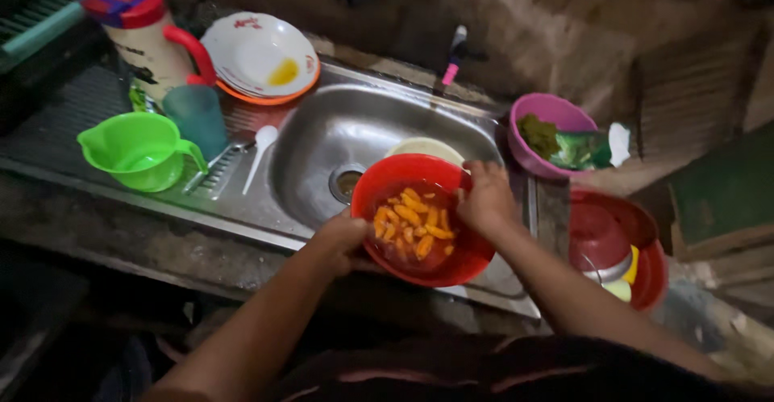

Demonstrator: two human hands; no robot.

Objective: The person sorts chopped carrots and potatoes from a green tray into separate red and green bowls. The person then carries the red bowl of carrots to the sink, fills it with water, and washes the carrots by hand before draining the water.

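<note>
Hands grip a red bowl (419, 218) from both sides: the left hand (343, 241) has its fingers clenched over the near-left rim, and the right hand (484, 200) pinches the far-right rim, fingertips curled over the edge. Between the two sets of fingers the bowl sits over the near-right part of the steel sink (339, 144), mouth up and tipped slightly toward the camera; being round, it has no long axis to speak of. Inside it, orange food pieces (413, 223) lie in reddish liquid, short sticks pointing every way. Just beyond the right fingertips a pale plate (426, 149) shows in the basin. To the right of the right hand stand a red basin (617, 245), holding what seem to be upturned dishes in the dim light, and farther off a purple bowl (552, 132) with green stuff in it. Well left of the left fingers are a white spoon (260, 148), a green jug (141, 150), a teal cup (197, 118), stacked white plates (260, 55) and a lidded pitcher (149, 35).
</note>
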